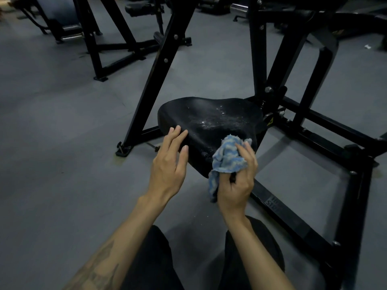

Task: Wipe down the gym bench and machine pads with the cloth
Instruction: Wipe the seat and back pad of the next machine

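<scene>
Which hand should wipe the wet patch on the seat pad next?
Right. The right hand already grips the cloth at the seat pad's near edge, just below the wet patch. The left hand holds nothing, fingers straight by the pad's left edge.

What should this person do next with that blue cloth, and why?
Probably press the cloth, bunched in the right hand, onto the seat pad and sweep forward: white speckled residue shows on its top, while the left hand rests open on the pad's near edge.
</scene>
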Action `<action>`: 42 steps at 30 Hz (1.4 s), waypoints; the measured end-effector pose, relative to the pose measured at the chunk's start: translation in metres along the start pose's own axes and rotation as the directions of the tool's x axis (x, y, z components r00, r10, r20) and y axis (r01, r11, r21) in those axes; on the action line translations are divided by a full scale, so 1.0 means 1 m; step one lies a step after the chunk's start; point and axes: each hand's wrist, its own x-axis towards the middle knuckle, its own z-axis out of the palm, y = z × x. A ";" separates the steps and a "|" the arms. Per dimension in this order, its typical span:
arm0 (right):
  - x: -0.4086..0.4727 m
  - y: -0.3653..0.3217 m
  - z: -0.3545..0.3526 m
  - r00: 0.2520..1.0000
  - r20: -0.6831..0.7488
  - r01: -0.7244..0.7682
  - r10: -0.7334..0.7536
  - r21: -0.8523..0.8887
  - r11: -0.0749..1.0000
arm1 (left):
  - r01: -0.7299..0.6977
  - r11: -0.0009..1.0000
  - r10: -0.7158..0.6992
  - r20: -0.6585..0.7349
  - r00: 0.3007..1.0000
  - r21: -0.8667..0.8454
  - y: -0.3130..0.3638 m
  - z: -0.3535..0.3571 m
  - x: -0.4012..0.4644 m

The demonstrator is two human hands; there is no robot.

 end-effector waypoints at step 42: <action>0.020 0.021 0.001 0.998 0.014 -0.060 0.061 -0.075 0.995 | -0.032 0.997 0.032 0.011 0.999 0.075 0.002 0.004 -0.001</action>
